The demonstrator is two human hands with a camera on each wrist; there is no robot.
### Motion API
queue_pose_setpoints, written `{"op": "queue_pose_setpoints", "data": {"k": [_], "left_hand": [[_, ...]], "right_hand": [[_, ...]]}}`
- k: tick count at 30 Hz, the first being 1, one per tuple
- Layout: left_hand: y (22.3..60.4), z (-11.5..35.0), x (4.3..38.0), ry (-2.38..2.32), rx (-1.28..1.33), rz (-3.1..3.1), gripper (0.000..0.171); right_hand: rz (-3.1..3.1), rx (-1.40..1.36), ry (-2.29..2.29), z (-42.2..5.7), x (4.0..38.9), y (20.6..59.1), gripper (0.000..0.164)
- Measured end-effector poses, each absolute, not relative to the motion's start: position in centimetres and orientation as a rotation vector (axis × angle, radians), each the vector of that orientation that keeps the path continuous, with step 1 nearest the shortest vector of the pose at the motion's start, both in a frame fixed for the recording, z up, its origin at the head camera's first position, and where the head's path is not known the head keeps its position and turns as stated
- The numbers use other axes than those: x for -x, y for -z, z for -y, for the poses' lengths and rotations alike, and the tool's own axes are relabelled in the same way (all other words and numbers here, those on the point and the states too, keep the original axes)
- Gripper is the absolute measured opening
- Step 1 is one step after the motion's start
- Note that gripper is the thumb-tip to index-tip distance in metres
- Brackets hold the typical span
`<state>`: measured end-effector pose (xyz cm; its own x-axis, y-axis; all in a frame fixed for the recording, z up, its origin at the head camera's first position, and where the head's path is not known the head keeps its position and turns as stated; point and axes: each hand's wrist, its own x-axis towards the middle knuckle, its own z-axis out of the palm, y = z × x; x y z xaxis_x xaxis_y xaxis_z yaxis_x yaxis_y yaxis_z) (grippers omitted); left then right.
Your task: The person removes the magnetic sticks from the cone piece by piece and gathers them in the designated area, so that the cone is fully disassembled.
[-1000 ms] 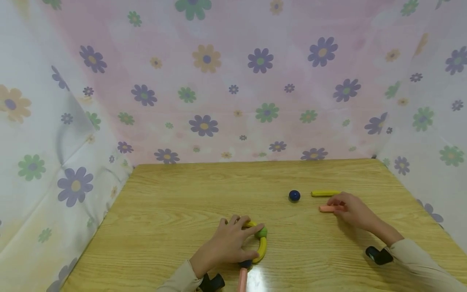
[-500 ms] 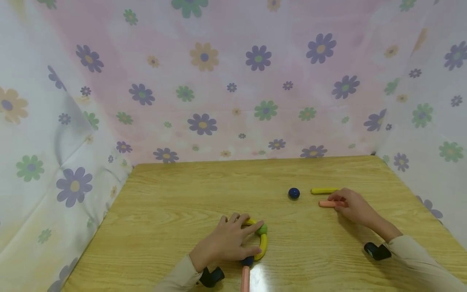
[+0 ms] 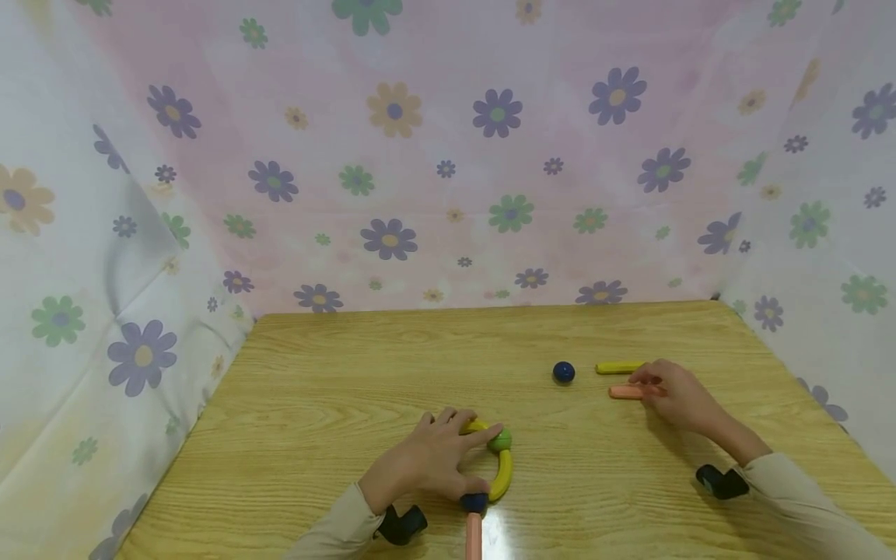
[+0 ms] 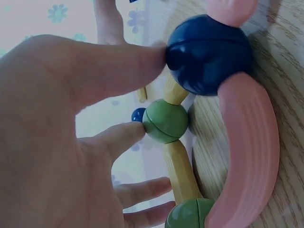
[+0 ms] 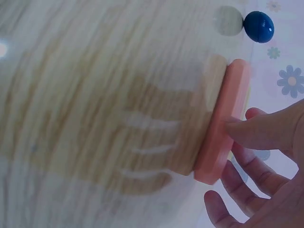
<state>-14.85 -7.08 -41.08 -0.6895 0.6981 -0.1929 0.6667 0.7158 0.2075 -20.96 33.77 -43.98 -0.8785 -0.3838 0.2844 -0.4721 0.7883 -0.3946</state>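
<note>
My left hand [image 3: 437, 459] rests spread over a ring of toy rods and balls. Its thumb touches the ring's dark blue ball [image 4: 209, 54] and the index finger touches a green ball [image 4: 166, 121]. Curved yellow rods [image 3: 505, 476] and a curved pink rod [image 4: 254, 137] make up the ring; the palm hides part of it in the head view. From the blue ball a straight pink rod [image 3: 474, 537] points toward the near edge. Further right, my right hand [image 3: 675, 397] pinches a loose straight pink rod [image 5: 223, 123] between thumb and fingers.
A loose straight yellow rod [image 3: 617, 368] lies just behind the right hand, partly hidden by it. Left of that rod sits a loose dark blue ball [image 3: 564, 372]. Flowered cloth [image 3: 462, 155] surrounds the back and sides of the wooden table [image 3: 336, 373].
The left hand and the ring shift very slightly left between the last frames. The right hand keeps hold of the pink rod, which has moved little.
</note>
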Motion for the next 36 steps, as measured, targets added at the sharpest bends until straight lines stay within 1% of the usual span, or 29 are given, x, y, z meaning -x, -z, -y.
{"op": "queue_pose_setpoints", "data": {"k": [3,10,17,21,25,31,36], "left_hand": [[41.1,7.1,14.8,-0.231,-1.062,-2.66,0.076],[41.4,7.4,14.7,-0.285,-1.035,-2.657,0.091],[41.9,7.1,14.8,-0.36,-1.057,-2.761,0.095],[42.1,6.8,14.7,-0.462,-1.056,-2.795,0.09],[42.3,6.6,14.5,-0.485,-1.051,-2.818,0.081],[42.7,6.1,14.4,-0.393,-0.927,-2.925,0.082],[42.8,5.7,14.4,-0.419,-0.814,-2.936,0.082]], "right_hand": [[2.786,-0.673,-0.696,-33.6,20.8,43.5,0.015],[2.794,-0.652,-0.754,-32.5,20.1,42.5,0.012],[2.747,-0.758,-0.799,-30.9,19.1,41.7,0.011],[2.732,-0.846,-0.856,-29.9,18.5,41.0,0.016],[2.752,-0.929,-0.894,-28.8,17.9,40.3,0.024],[2.774,-1.044,-0.833,-26.9,16.7,39.2,0.026],[2.787,-1.145,-0.886,-25.3,15.7,38.9,0.024]]}}
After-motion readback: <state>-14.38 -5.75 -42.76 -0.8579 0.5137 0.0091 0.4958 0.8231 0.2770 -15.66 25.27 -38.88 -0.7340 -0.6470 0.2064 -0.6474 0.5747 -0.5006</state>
